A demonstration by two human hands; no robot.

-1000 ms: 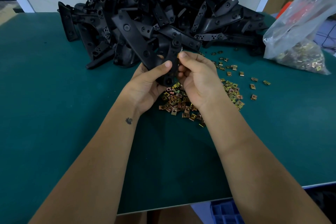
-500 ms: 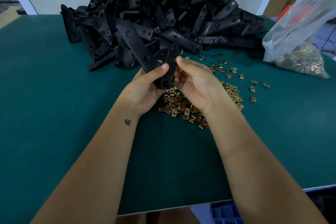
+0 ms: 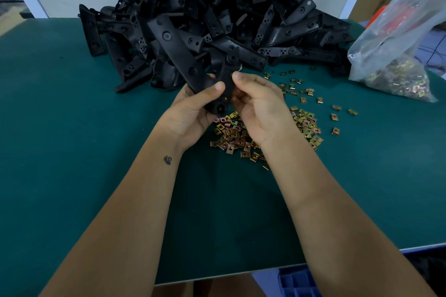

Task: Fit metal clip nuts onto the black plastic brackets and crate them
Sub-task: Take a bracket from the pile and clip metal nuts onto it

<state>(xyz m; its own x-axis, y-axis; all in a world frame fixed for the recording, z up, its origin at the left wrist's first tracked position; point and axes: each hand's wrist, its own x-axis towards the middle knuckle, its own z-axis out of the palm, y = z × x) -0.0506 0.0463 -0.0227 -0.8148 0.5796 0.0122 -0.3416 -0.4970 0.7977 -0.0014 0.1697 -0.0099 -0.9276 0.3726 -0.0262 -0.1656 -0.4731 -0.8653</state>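
Just above the near edge of a loose heap of small brass-coloured metal clip nuts (image 3: 241, 137), both hands hold one black plastic bracket (image 3: 193, 65). The left hand (image 3: 190, 113) curls round its lower end, thumb pressed across the front; the right hand (image 3: 259, 108) pinches its right side with thumb and fingertips. Far behind, a tall pile of black plastic brackets (image 3: 229, 14) sits on the green table mat (image 3: 60, 152). At far right lies a clear plastic bag of clip nuts (image 3: 398, 60).
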